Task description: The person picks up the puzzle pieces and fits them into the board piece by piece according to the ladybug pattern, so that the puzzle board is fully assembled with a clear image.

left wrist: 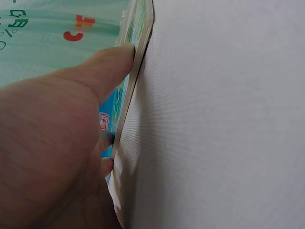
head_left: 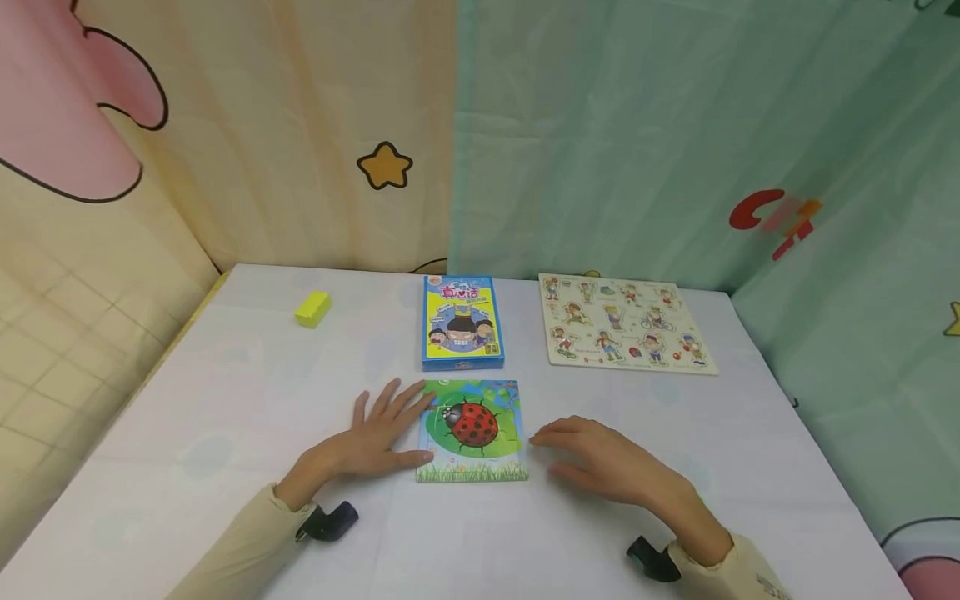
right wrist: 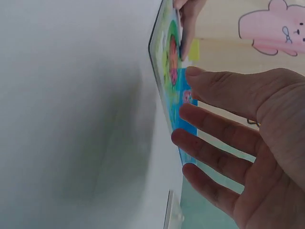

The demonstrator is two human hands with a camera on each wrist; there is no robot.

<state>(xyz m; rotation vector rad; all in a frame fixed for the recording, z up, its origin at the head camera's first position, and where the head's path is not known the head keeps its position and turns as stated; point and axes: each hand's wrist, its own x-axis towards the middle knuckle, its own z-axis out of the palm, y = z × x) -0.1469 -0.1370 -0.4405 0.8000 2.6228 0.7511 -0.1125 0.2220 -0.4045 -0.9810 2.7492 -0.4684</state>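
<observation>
A square ladybug puzzle board lies flat on the white table near its middle. My left hand touches its left side, fingers spread, with a fingertip over the upper left corner and the thumb at the lower left edge. In the left wrist view the thumb rests against the board's edge. To the right of the board, my right hand hovers with loosely bent fingers, holding nothing. The right wrist view shows its fingers spread apart, with a gap between them and the board.
Just behind the board lies a blue and yellow box with cartoon faces. A wooden peg puzzle with children figures lies at the back right. A small yellow block sits at the back left. Curtains hang behind the table.
</observation>
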